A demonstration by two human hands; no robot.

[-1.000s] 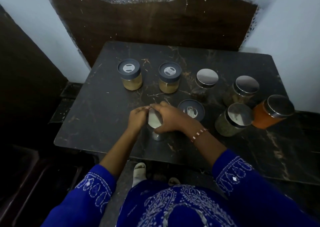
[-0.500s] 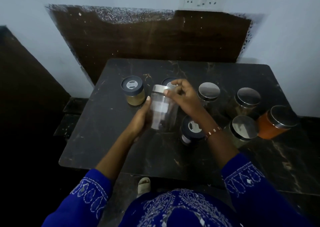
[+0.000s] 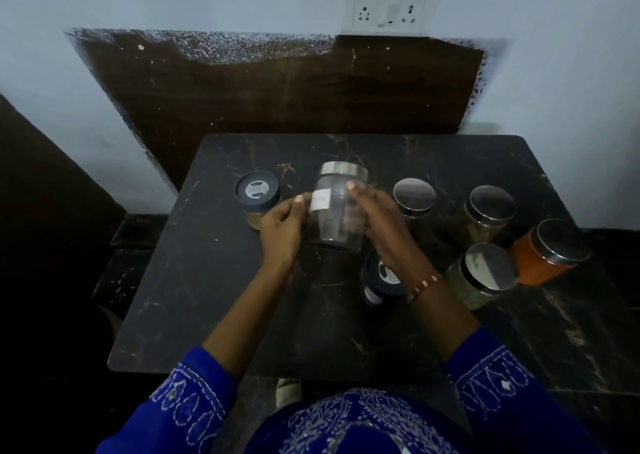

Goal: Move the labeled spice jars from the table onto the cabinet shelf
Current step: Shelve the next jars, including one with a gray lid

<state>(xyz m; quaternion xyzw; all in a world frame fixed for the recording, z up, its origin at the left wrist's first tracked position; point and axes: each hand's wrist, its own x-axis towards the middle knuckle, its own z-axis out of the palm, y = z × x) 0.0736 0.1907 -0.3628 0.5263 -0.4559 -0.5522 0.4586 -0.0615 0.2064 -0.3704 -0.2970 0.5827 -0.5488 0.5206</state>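
Head view, left to right: dark-lidded jar [image 3: 257, 200] of tan powder on the worktop [image 3: 194, 280]; left hand [image 3: 281, 230] and right hand [image 3: 377, 226] together holding a clear steel-lidded jar [image 3: 338, 207], white label facing the left fingers, lifted above the worktop. Beyond: another dark-lidded jar [image 3: 382, 280] beneath the right wrist, then four steel-lidded jars [image 3: 491, 211]. Risks, as judged: smooth glass slipping from a fingertip hold; the wrist or sleeve toppling the jar beneath; cabinet shelf not in view.

Home room: spice jars [image 3: 490, 211] on marble table [image 3: 207, 297], wall socket [image 3: 388, 13].
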